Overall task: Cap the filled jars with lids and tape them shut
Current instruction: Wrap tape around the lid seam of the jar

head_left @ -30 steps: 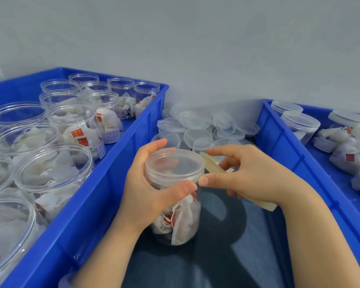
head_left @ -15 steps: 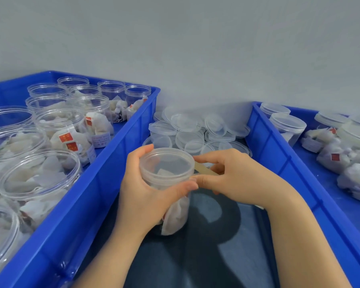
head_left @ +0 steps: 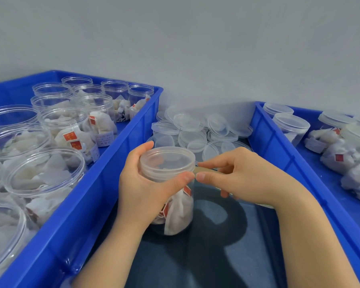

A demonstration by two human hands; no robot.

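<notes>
At the centre, the left hand [head_left: 141,190] wraps around a jar [head_left: 161,226] of white sachets [head_left: 179,213], thumb against the side of its lid [head_left: 167,163]. From three o'clock the right hand [head_left: 247,179] pinches a tan strip of tape [head_left: 206,169] whose end meets that lid. Loose lids [head_left: 195,129] are heaped at twelve o'clock. A blue crate [head_left: 104,183] of open jars [head_left: 62,129] sits at nine o'clock; another crate [head_left: 279,150], with capped jars [head_left: 291,126], sits at two o'clock.
</notes>
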